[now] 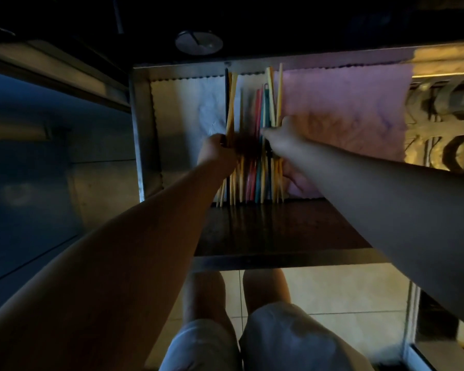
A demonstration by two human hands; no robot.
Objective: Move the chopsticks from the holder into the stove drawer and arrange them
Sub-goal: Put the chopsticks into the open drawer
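Chopsticks (255, 108) lie in drawer (138, 124) on cloths (346, 111), long axis front to back, pointing away from person. Left hand (216, 151) at bundle's left flank, fingers curled round outer sticks. Right hand (284, 135) at right flank, thumb against sticks; grip blurred, cannot tell. Both hands equally near. Next move probably inward squeeze across that axis.

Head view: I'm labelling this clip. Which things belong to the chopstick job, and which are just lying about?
In the job: chopsticks, drawer, left hand and right hand, both at the chopsticks.
Lying about: white cloth and pink cloth lining the drawer, round metal disc above it.
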